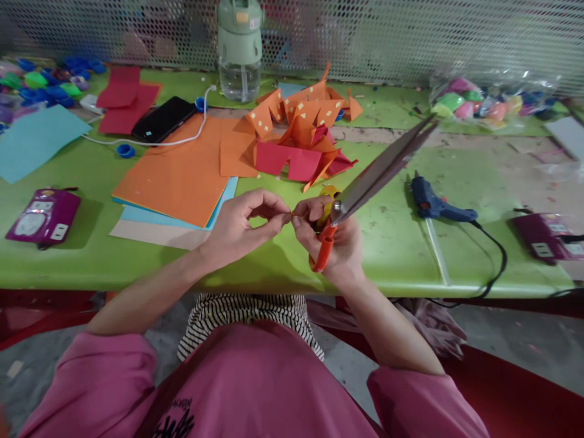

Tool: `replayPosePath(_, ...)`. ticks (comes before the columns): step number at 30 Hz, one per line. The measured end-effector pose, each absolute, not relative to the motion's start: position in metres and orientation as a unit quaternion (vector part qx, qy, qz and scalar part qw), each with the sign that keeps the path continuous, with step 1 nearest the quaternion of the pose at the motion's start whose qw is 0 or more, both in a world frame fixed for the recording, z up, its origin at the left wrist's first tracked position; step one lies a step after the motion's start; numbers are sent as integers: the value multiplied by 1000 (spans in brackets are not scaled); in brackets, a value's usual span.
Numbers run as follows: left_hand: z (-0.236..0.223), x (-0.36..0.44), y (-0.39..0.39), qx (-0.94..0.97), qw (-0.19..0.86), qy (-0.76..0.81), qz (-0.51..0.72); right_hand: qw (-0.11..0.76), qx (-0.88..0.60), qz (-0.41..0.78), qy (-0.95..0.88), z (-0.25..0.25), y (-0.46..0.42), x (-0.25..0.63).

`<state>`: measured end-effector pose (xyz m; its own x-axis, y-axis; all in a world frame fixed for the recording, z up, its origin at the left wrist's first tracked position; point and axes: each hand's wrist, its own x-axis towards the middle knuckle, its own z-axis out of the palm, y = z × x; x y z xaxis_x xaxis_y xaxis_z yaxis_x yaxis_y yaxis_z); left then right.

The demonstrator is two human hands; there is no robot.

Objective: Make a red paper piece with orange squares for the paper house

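My right hand [344,249] is closed around a pair of scissors [387,167] with orange and yellow handles, the long blades pointing up and to the right. The thumb and forefinger of my left hand [246,228] are pinched together, meeting the right fingertips over the table's front. A tiny orange-brown bit shows between the fingertips, too small to name. Just beyond the hands lie cut and folded orange paper pieces [303,118] with pale dots, and a red paper piece [289,161] with notches.
Orange paper sheets [177,170] over blue ones lie left, with a black phone [164,118] and white cable. A water bottle [240,55] stands at the back. A blue glue gun [440,204] and purple power box [547,234] sit right; another purple box [44,216] is left.
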<state>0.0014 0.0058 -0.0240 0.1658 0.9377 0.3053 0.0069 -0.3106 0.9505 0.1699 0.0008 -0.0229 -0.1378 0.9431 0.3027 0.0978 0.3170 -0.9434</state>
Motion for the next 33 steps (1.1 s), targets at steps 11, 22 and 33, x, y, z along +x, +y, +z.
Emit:
replayPosePath(11, -30, 0, 7, 576, 520, 362, 516, 592, -366, 328, -639, -23, 1, 159)
replayPosePath(22, -28, 1, 7, 594, 495, 338, 536, 591, -353, 315, -654, -33, 1, 162)
replayPosePath(33, -27, 1, 9, 592, 508, 315, 541, 607, -350, 306, -644, -32, -2, 156)
